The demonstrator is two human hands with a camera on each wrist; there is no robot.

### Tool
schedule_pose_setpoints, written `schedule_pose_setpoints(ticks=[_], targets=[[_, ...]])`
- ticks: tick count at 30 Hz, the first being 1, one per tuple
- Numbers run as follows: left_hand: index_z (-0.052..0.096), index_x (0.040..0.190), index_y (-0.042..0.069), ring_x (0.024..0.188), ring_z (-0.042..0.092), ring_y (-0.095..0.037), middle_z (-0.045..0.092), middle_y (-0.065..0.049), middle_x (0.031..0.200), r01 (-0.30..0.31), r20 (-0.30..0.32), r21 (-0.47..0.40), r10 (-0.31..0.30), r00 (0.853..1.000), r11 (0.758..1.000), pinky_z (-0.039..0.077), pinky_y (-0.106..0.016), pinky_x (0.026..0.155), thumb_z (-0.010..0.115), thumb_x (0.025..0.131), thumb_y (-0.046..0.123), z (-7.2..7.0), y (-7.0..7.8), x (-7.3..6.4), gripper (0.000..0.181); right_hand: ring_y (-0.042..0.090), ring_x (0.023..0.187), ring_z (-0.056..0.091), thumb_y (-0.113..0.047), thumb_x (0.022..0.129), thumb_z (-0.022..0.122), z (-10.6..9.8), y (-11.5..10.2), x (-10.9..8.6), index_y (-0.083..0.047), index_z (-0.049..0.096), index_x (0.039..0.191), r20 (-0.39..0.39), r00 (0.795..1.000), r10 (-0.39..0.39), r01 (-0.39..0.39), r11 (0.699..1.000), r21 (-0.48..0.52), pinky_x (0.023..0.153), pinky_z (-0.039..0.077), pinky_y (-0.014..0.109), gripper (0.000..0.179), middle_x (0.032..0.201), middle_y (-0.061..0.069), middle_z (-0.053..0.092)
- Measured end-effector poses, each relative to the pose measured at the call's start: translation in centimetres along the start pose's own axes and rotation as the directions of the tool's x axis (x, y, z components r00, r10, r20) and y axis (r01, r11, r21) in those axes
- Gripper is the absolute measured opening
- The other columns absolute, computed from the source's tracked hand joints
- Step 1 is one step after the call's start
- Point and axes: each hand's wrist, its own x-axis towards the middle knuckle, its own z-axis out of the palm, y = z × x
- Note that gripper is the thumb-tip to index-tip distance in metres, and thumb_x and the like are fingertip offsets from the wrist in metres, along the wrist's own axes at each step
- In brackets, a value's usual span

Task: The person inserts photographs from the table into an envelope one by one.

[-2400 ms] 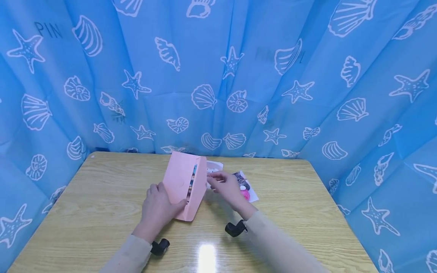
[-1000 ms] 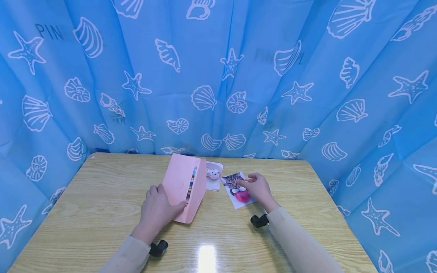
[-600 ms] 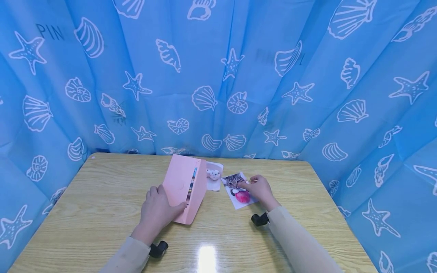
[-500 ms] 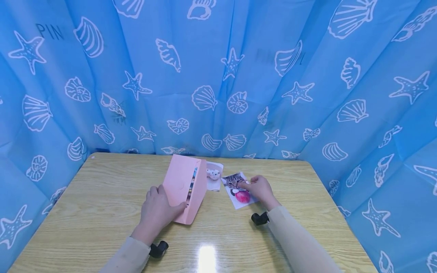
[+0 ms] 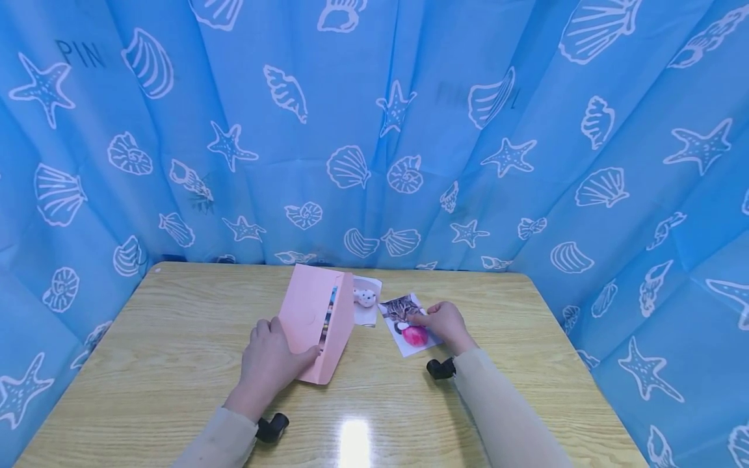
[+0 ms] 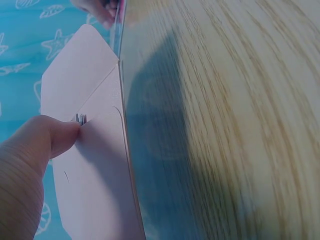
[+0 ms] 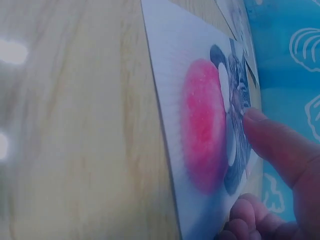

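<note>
My left hand point(image 5: 269, 361) grips a pale pink paper envelope point(image 5: 304, 299), its thumb point(image 6: 64, 134) at the opening. Between the envelope's front and its raised flap shows a narrow strip of colourful contents point(image 5: 329, 315), probably photos. To the right, a photo point(image 5: 414, 338) of a tabby cat with a pink ball lies on the table. My right hand point(image 5: 447, 325) is at its right side, thumb point(image 7: 280, 145) over the picture and other fingers curled at the edge. Behind the envelope lies another photo point(image 5: 366, 305) with a white spotted figure, partly hidden by the flap.
The wooden table point(image 5: 146, 364) ends at a blue curtain point(image 5: 374, 130) with white shell prints. Black wrist mounts point(image 5: 272, 428) sit at both cuffs. Light glares on the table's near middle.
My right hand has gone from beside the envelope's flap to the cat photo, which now shows more fully and lies slightly left. My left hand and the envelope have stayed nearly still.
</note>
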Motion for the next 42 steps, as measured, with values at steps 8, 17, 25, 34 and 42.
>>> schedule_pose_setpoints(ticks=[8,17,25,34,42], targets=[[0.045,0.123,-0.016,0.089,0.047,-0.033,0.046,-0.025,0.104,-0.001,-0.012,0.0,0.001,1.0,1.0,0.049,-0.048,0.067,0.07,0.069,0.07,-0.1,-0.3,-0.1,0.104,0.025,0.083,0.053,-0.037,0.071,0.085,0.2,-0.3,0.2,0.001,0.057,0.093,0.009,1.0,-0.002,0.002,0.999,-0.051,0.072,0.044,0.036,0.052,0.091,0.011,0.059],[0.044,0.122,-0.017,0.088,0.048,-0.033,0.047,-0.026,0.104,-0.01,-0.008,0.0,0.01,1.0,1.0,0.049,-0.048,0.067,0.07,0.07,0.069,-0.4,-0.4,-0.1,0.104,0.019,0.066,0.045,-0.035,0.068,0.086,0.3,-0.3,0.7,-0.008,0.055,0.07,0.026,1.0,0.013,-0.009,0.992,-0.125,0.06,0.037,0.032,0.041,0.072,0.004,0.052],[0.044,0.123,-0.016,0.089,0.048,-0.033,0.047,-0.026,0.105,-0.01,-0.017,0.0,0.01,1.0,1.0,0.049,-0.048,0.067,0.07,0.069,0.069,-0.4,-0.5,-0.1,0.104,0.021,0.071,0.048,-0.036,0.07,0.085,0.4,-0.1,0.8,-0.004,0.059,0.08,0.038,0.999,0.03,-0.025,0.99,-0.142,0.063,0.039,0.032,0.042,0.08,0.006,0.056],[0.045,0.121,-0.017,0.087,0.048,-0.032,0.047,-0.025,0.102,-0.011,-0.011,0.01,0.011,1.0,1.0,0.049,-0.047,0.066,0.07,0.069,0.069,-0.3,-0.6,-0.1,0.103,0.022,0.075,0.05,-0.037,0.071,0.084,0.3,-0.2,0.8,-0.002,0.061,0.086,0.047,0.998,0.043,-0.036,0.99,-0.134,0.065,0.04,0.032,0.045,0.085,0.008,0.058],[0.046,0.121,-0.015,0.086,0.047,-0.031,0.047,-0.023,0.101,-0.002,-0.012,0.011,0.002,1.0,1.0,0.049,-0.046,0.066,0.069,0.068,0.07,-0.2,-0.6,-0.1,0.104,0.02,0.068,0.044,-0.036,0.07,0.085,0.5,0.2,1.2,-0.006,0.055,0.075,0.054,0.997,0.046,-0.039,0.991,-0.13,0.059,0.036,0.032,0.043,0.075,0.005,0.051]])
